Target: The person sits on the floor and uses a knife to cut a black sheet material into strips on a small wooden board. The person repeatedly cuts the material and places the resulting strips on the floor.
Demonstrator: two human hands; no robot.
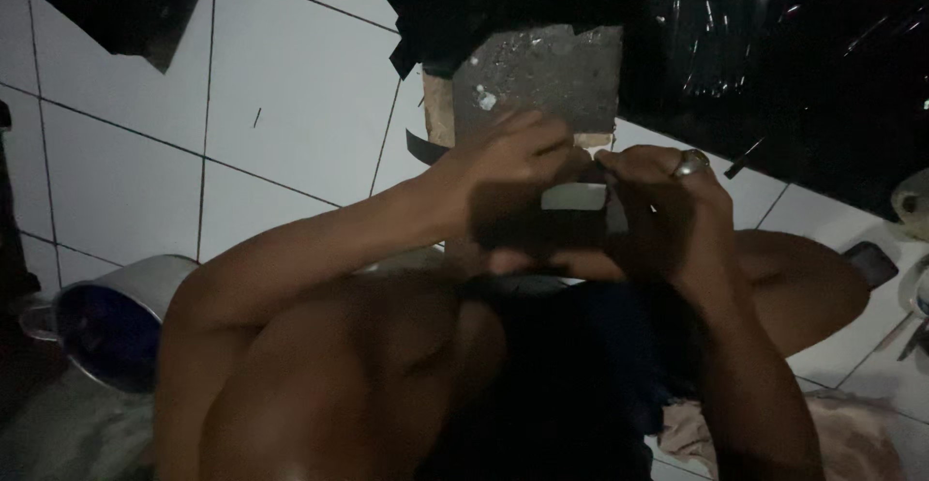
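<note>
White floor tiles (290,84) with dark grout lines fill the upper left and centre of the head view; light is poor and much detail is lost.

Black plastic sheeting (774,65), glossy and creased, covers the upper right corner and runs down toward the right edge. Another dark shape (126,7) sits at the upper left corner; cannot tell what it is.

Person's bare knees and forearms take up the lower half of the view, with dark shorts (581,375) between them.

Metal mug (106,321) lies on its side at the left edge, mouth toward the camera, inside dark blue, handle at its left. Well apart from both hands.

Pale crumpled cloth (852,437) on the floor at lower right, beside the right forearm.

Grey slab (552,79), flat and rectangular, speckled with wet or shiny spots, stands above the hands at centre top; a tan edge shows along its left side. Its lower edge is hidden behind the hands.

Left hand (508,176): fingers curled narrow, fingertips against the slab's lower part and over a small pale piece (573,196) held between the two hands.

Right hand (668,205): fingers bent in close, pinching the same pale piece from the right; tips meet the left hand's. Silver ring (690,163) on one finger.

Small dark flat object (871,263) lies on the tiles beyond the right knee.
</note>
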